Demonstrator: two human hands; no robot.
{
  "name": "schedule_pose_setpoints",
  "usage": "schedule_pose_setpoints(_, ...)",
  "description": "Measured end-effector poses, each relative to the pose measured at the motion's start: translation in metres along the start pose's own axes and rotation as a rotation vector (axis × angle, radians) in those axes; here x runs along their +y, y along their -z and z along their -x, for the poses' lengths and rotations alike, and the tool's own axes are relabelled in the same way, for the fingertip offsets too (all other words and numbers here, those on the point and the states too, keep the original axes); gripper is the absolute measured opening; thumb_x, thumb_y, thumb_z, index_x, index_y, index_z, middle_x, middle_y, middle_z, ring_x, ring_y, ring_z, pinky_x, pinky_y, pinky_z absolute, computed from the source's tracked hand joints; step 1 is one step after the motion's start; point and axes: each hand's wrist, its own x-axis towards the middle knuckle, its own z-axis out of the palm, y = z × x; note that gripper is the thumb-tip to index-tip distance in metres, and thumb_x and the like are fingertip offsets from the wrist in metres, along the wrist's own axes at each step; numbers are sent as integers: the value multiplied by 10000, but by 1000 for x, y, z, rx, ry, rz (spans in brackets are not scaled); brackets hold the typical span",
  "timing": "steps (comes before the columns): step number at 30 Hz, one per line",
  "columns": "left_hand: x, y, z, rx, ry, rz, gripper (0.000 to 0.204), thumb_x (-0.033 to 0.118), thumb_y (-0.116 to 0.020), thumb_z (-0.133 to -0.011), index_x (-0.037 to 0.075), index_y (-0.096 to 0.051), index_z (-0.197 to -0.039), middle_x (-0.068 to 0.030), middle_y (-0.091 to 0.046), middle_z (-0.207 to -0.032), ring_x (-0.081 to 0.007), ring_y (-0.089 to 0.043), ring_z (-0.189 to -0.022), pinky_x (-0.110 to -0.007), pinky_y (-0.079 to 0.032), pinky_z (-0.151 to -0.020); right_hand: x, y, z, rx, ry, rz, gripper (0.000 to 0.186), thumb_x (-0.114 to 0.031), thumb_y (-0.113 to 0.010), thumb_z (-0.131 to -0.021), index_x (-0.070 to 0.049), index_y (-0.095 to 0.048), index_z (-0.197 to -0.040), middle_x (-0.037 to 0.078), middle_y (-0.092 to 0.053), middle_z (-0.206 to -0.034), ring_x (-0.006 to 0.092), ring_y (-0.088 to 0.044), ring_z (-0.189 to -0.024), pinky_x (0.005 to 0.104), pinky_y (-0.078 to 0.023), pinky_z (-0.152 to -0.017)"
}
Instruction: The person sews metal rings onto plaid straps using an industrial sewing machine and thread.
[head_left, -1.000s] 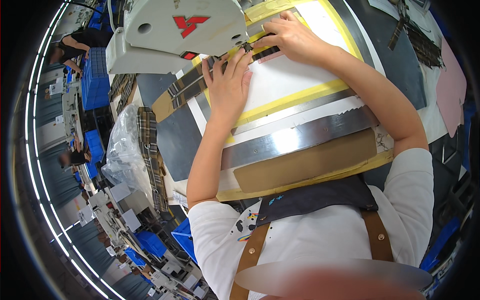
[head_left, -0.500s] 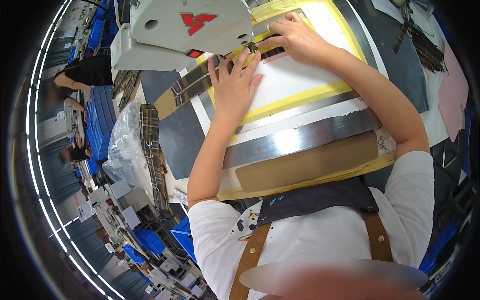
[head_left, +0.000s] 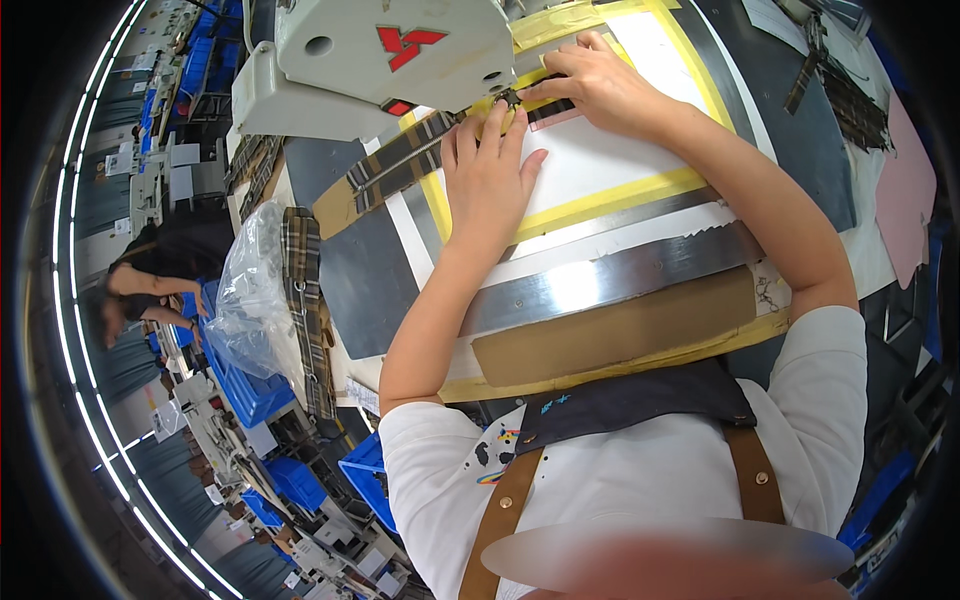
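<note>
One plaid strip (head_left: 405, 160) runs to the sewing machine head (head_left: 395, 65) – left hand (head_left: 490, 190) flat, fingers at strip; right hand (head_left: 610, 92) beside it, pinch can't tell. Probably positioning for stitching – next move calls for steady, straight guiding.

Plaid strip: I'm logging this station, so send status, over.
Left hand: spread, fingertips at plaid strip. Right hand: fingertip beside dark machine foot. Strip's left stretch uncovered. White machine head overhangs, hiding what's beneath.

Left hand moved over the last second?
Yes: rightward, judged against the fixed brown panel. The left hand was left of the panel's left end at its wrist; now it is right of it.
</note>
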Motion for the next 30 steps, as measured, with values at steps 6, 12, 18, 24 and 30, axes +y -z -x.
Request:
schedule_pose_setpoints(6,0,-2,-2,3,32,-85,470,359,-713,-961,143,-664,-1375,-45,-619,-1423,-316,-545,-1219,-520,-372,-1107,0,0,0,10,-8,-25,344,-26,-690,-854,-146,-830,-1144,49,-623,-916,248,-565,-872,370,-409,-931)
schedule_pose_setpoints(12,-3,-1,-3,15,1,-159,469,394,-705,-955,161,-668,-1360,-28,-619,-1404,-317,-544,-1203,-545,-351,-1124,-2,2,-1,-31,-45,34,285,-141,-688,-876,-167,-832,-1121,50,-647,-895,238,-629,-953,371,-427,-987)
schedule_pose_setpoints(18,-7,-4,-4,9,-16,68,515,368,-725,-940,94,-642,-1367,-54,-568,-1464,-353,-499,-1282,-532,-364,-1144,-2,1,-2,-9,-27,53,312,-95,-650,-884,-172,-830,-1127,57,-650,-904,234,-631,-958,374,-421,-986)
schedule_pose_setpoints(24,-6,-6,-4,26,-57,64,544,351,-729,-940,40,-622,-1373,-55,-548,-1507,-330,-499,-1298,-502,-401,-1124,0,1,-2,-40,-16,44,335,-67,-628,-885,-172,-831,-1130,58,-646,-895,242,-632,-940,377,-421,-993)
schedule_pose_setpoints(30,-4,-2,-9,30,-84,19,524,354,-730,-941,34,-636,-1346,-49,-568,-1486,-325,-520,-1269,-508,-403,-1131,0,7,-1,-74,-21,61,315,-74,-631,-918,-167,-824,-1149,52,-649,-874,239,-638,-928,387,-417,-988)
